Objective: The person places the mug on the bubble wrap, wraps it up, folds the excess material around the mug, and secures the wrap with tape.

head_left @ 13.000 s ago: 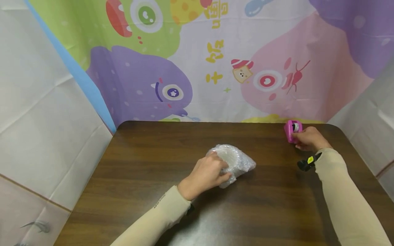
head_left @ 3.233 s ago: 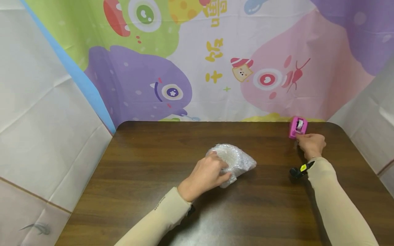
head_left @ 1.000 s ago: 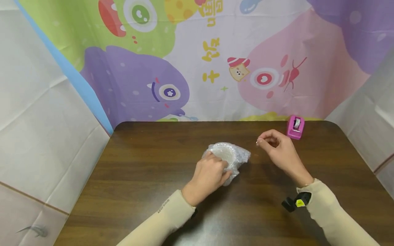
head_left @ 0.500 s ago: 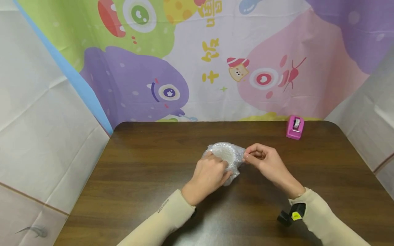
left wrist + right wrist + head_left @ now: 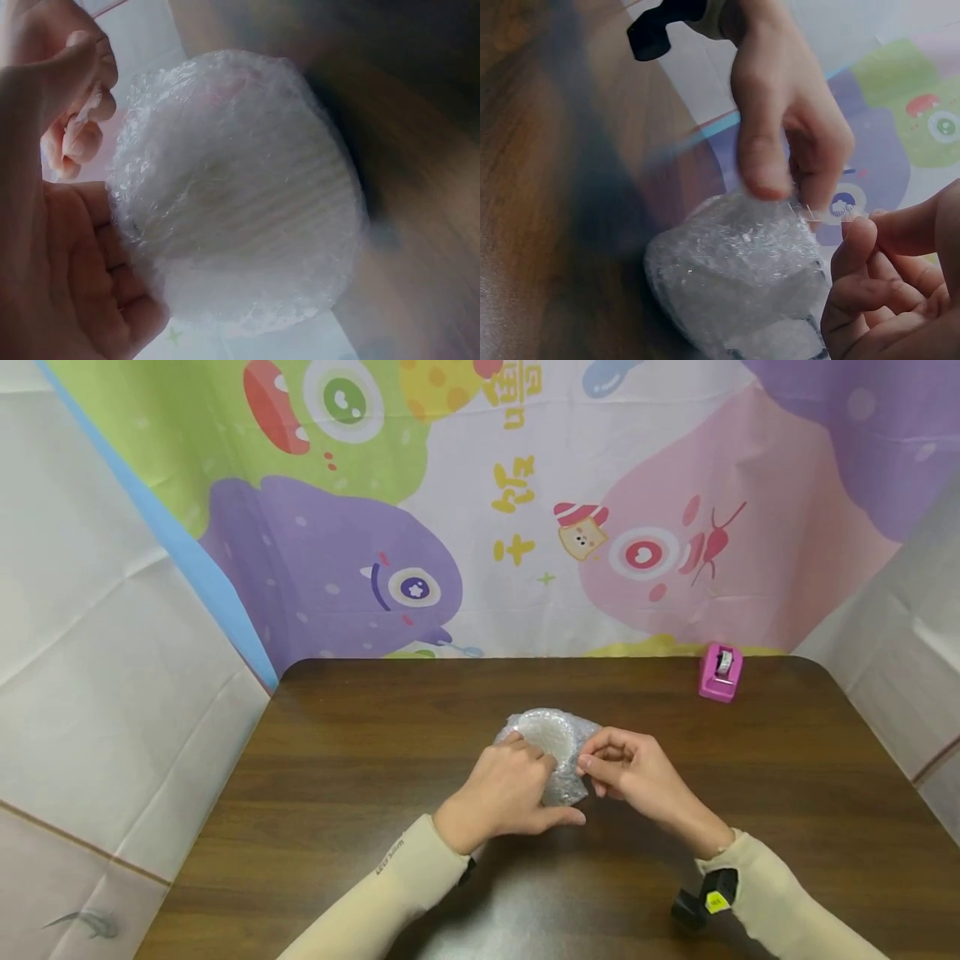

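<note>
A round bundle in clear bubble wrap [image 5: 553, 731] lies mid-table, a circular rim showing through its top. My left hand [image 5: 498, 793] holds it from the near left, fingers bent over the rim and thumb stretched along the near side. At the right side, my right hand [image 5: 633, 777] pinches a short strip of clear tape [image 5: 829, 215] between thumb and forefinger, close against the wrap. In the right wrist view the strip spans the gap between the two hands. The left wrist view shows the bundle's rounded, ribbed side [image 5: 247, 195].
A pink tape dispenser [image 5: 721, 672] stands near the back right edge of the dark wooden table [image 5: 360, 735]. A cartoon-printed cloth [image 5: 517, 602] hangs behind the table, and pale panels flank it on both sides.
From beside the dispenser, my right hand has come left and nearer with the tape to the bundle. The wrap's pointed right end is drawn in. My left thumb has stretched out to the right.
</note>
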